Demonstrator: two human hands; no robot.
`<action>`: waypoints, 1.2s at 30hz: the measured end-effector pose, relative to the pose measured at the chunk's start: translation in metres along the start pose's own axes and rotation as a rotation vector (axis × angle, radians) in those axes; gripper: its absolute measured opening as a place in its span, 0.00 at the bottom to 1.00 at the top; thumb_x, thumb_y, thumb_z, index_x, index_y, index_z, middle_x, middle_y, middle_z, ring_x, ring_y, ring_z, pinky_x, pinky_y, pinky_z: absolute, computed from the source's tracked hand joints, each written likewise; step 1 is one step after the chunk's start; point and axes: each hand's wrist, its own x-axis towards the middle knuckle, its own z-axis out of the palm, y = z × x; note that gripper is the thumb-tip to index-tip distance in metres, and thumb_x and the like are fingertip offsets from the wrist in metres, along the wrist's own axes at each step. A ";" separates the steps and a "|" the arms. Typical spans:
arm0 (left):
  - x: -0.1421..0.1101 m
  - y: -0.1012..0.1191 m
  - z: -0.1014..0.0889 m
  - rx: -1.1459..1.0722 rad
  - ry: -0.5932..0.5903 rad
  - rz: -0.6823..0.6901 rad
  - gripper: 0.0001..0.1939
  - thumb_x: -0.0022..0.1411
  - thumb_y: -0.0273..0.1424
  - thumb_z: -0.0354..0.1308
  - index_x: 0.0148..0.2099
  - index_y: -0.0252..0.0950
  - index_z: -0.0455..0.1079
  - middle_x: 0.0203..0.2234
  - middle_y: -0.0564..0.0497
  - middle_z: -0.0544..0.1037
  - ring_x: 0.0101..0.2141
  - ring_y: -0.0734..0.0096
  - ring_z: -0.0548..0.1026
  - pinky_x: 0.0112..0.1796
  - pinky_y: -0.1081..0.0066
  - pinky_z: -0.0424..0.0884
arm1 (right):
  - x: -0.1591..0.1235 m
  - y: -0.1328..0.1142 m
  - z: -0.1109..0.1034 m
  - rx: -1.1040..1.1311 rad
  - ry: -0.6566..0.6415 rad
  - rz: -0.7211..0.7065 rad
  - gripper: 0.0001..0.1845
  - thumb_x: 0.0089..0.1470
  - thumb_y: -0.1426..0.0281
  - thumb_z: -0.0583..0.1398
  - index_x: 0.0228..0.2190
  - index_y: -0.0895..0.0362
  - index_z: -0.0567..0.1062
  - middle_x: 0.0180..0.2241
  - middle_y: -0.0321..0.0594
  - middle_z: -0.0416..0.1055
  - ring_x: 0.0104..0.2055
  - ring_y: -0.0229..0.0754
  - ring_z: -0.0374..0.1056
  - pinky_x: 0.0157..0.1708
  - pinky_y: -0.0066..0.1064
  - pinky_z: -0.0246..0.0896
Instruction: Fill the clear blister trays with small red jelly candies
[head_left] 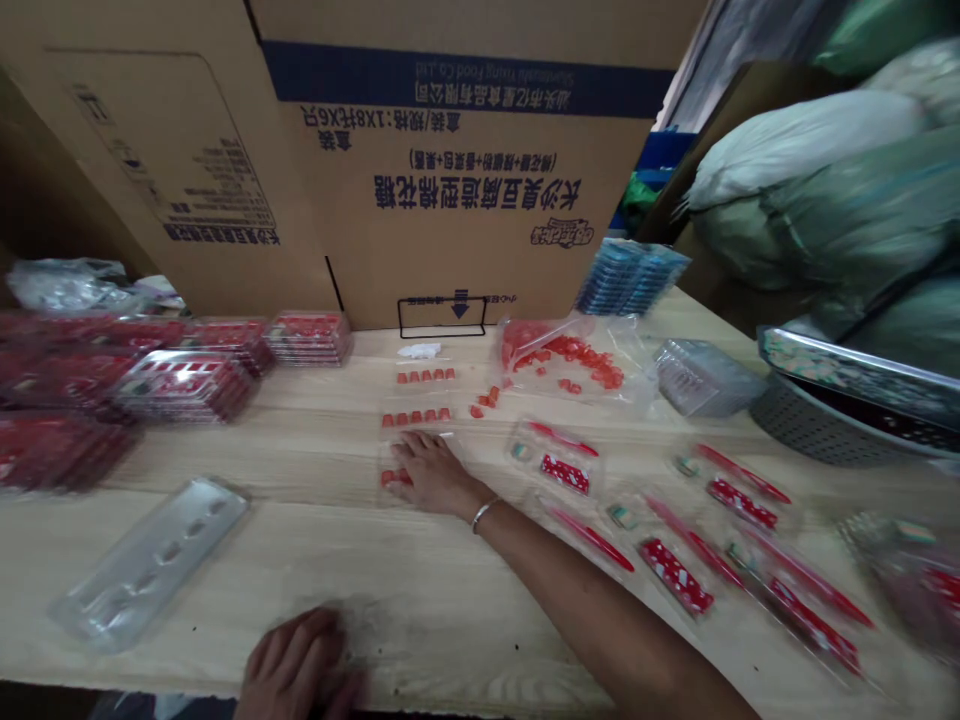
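My right hand lies over a small clear plastic tray in the middle of the table, its fingers apart and the fingertips at the red pieces in it. The hand covers part of this tray. Just beyond it, a row of red pieces sits in a second tray, with another row of red pieces farther back. A few loose red pieces lie to the right of the rows. My left hand is at the table's front edge, fingers bent and smeared by motion; whether it holds anything does not show.
An open clear bag spills red pieces near a large cardboard box. Stacked red packs stand at left, above a long clear tray. Clear packs with red pens spread rightward toward a grey basket.
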 end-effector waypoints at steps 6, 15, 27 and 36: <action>0.057 0.046 0.025 -0.180 -0.141 0.040 0.11 0.58 0.30 0.55 0.45 0.38 0.65 0.40 0.49 0.76 0.41 0.62 0.70 0.44 0.64 0.61 | 0.008 0.030 -0.022 -0.040 0.112 0.125 0.20 0.62 0.62 0.52 0.53 0.54 0.66 0.61 0.43 0.55 0.63 0.44 0.48 0.60 0.37 0.45; 0.121 0.049 0.042 -0.233 -0.328 -0.082 0.13 0.55 0.32 0.58 0.44 0.37 0.65 0.41 0.46 0.74 0.42 0.57 0.68 0.43 0.59 0.61 | -0.001 0.119 -0.043 -0.066 0.042 0.406 0.11 0.58 0.73 0.55 0.41 0.60 0.75 0.46 0.51 0.68 0.51 0.49 0.59 0.52 0.40 0.53; 0.130 0.046 0.042 -0.309 -0.278 -0.158 0.12 0.53 0.33 0.59 0.41 0.38 0.66 0.37 0.48 0.75 0.40 0.58 0.70 0.40 0.60 0.64 | -0.050 0.116 -0.065 0.079 0.173 0.357 0.12 0.60 0.70 0.54 0.44 0.56 0.74 0.45 0.42 0.71 0.46 0.41 0.67 0.47 0.33 0.60; 0.129 0.043 0.043 -0.355 -0.275 -0.119 0.13 0.56 0.36 0.56 0.43 0.37 0.66 0.38 0.46 0.74 0.40 0.58 0.70 0.40 0.58 0.66 | -0.001 0.205 -0.077 0.150 0.162 0.691 0.17 0.60 0.64 0.58 0.48 0.59 0.69 0.48 0.44 0.67 0.45 0.45 0.68 0.42 0.41 0.68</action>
